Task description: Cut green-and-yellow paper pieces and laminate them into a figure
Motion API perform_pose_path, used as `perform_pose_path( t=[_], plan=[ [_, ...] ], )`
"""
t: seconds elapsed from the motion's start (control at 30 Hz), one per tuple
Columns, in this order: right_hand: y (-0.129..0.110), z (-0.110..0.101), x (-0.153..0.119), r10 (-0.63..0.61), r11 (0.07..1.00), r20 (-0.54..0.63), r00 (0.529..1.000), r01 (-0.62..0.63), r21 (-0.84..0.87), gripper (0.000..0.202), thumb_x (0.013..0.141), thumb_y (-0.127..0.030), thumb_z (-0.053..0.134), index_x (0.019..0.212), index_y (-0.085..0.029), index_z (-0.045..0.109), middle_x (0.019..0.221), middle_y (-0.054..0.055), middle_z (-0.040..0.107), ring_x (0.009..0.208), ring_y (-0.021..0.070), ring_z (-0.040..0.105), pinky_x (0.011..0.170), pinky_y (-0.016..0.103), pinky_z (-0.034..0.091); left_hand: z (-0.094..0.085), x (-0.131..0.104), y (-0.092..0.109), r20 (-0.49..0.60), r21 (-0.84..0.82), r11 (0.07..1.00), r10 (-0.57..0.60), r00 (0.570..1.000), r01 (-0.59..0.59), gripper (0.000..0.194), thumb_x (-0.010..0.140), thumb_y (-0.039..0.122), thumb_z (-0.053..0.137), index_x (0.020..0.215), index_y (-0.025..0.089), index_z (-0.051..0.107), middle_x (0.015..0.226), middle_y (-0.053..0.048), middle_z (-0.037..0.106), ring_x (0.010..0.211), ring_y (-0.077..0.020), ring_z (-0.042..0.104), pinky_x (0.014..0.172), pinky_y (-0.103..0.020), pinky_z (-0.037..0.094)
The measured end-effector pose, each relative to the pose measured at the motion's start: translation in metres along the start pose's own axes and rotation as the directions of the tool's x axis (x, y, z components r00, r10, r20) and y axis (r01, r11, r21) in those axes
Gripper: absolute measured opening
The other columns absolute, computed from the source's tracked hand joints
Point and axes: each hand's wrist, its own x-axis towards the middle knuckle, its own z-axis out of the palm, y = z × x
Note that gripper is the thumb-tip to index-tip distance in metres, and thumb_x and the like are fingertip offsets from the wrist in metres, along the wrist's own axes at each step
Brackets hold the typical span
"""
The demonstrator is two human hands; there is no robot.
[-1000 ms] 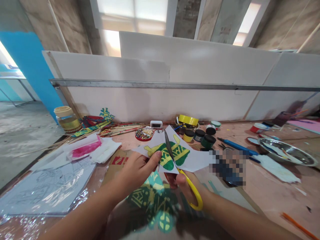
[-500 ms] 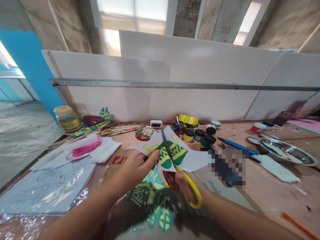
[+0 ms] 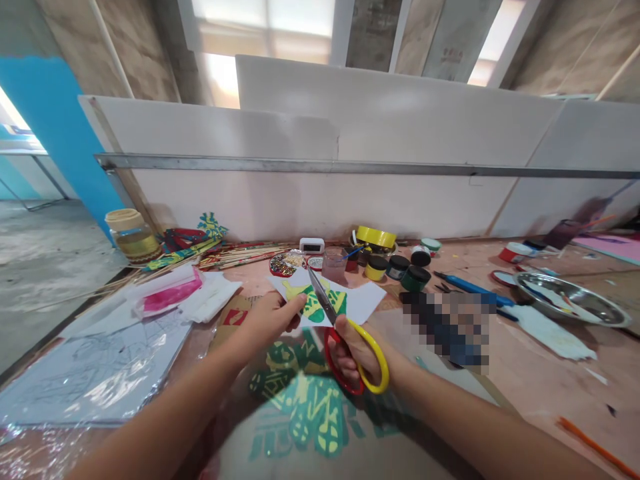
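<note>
My left hand pinches the left part of a white sheet of paper, thumb on top. A green and yellow painted pattern covers the middle of that sheet. In my right hand is a pair of scissors with one yellow and one red handle loop. Their blades point up and away, lying across the painted part from my view; whether they bite the paper I cannot tell. Below both hands, green and yellow cut-out shapes lie on a flat board on the table.
Paint jars and yellow tape stand at the back, near a small white digital device. Sketched sheets under clear plastic lie left. A metal dish and blue-handled tool are right. Thin sticks lie behind.
The scissors and my right hand have moved left and slightly up, and the red loop now shows fully. The paper has shifted left and turned, and my left hand has moved a little left.
</note>
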Motion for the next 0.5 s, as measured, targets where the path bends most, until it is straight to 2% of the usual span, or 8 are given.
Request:
perform_pose_path(
  t=[0.13,0.23,0.3,0.4,0.47,0.5],
  plan=[
    [-0.003,-0.015,0.013,0.13,0.978,0.105,0.986,-0.145,0.148,0.073,0.071,-0.091,0.029,0.065,-0.02,0.044,0.047,-0.009,0.032,0.035,0.0048,0.023,0.032,0.016,0.025,-0.013,0.012,-0.01,-0.008,0.0,0.997,-0.073,0.997,0.073,0.048,0.078,0.051,0.057,0.046,0.016,0.053,0.042,0.0,0.052,0.043,-0.0124,0.047,0.047,-0.023,0.035],
    [-0.006,-0.026,0.016,0.244,0.887,0.239,0.94,-0.316,0.337,0.066,0.082,-0.081,0.03,0.08,-0.019,0.052,0.052,-0.008,0.037,0.038,0.0059,0.025,0.034,0.015,0.028,-0.02,0.019,-0.021,-0.038,-0.014,0.991,-0.132,0.991,0.131,0.04,0.071,0.045,0.067,0.046,0.015,0.056,0.04,0.0,0.052,0.041,-0.0118,0.046,0.044,-0.023,0.032],
    [-0.006,-0.031,0.016,0.272,0.845,0.313,0.91,-0.381,0.375,0.061,0.086,-0.076,0.032,0.086,-0.019,0.054,0.052,-0.007,0.039,0.038,0.006,0.025,0.034,0.014,0.028,-0.019,0.021,-0.03,-0.054,-0.052,0.986,-0.161,0.985,0.158,0.034,0.07,0.039,0.069,0.05,0.015,0.058,0.041,0.0,0.052,0.042,-0.0117,0.047,0.043,-0.023,0.032],
    [-0.007,-0.034,0.012,0.246,0.881,0.358,0.901,-0.362,0.306,0.056,0.086,-0.073,0.04,0.091,-0.019,0.055,0.052,-0.008,0.04,0.038,0.0063,0.028,0.035,0.016,0.03,-0.012,0.021,-0.041,-0.039,-0.149,0.975,-0.17,0.985,0.162,0.021,0.074,0.034,0.066,0.076,0.013,0.066,0.056,-0.001,0.062,0.048,-0.0121,0.053,0.044,-0.022,0.037],
    [-0.01,-0.035,0.009,0.184,0.939,0.331,0.926,-0.265,0.218,0.053,0.084,-0.07,0.049,0.095,-0.02,0.056,0.052,-0.008,0.04,0.037,0.0068,0.031,0.034,0.017,0.031,-0.006,0.02,-0.045,-0.013,-0.207,0.966,-0.165,0.986,0.158,0.026,0.076,0.032,0.064,0.094,0.014,0.066,0.068,-0.002,0.066,0.05,-0.0111,0.054,0.045,-0.021,0.04],
    [-0.012,-0.035,0.008,0.139,0.968,0.292,0.946,-0.192,0.162,0.052,0.082,-0.07,0.052,0.097,-0.02,0.056,0.052,-0.009,0.041,0.036,0.0069,0.032,0.034,0.018,0.031,-0.003,0.02,-0.045,-0.001,-0.224,0.961,-0.164,0.986,0.16,0.028,0.077,0.033,0.064,0.098,0.014,0.066,0.07,-0.002,0.066,0.05,-0.0105,0.054,0.044,-0.02,0.04]
  ],
)
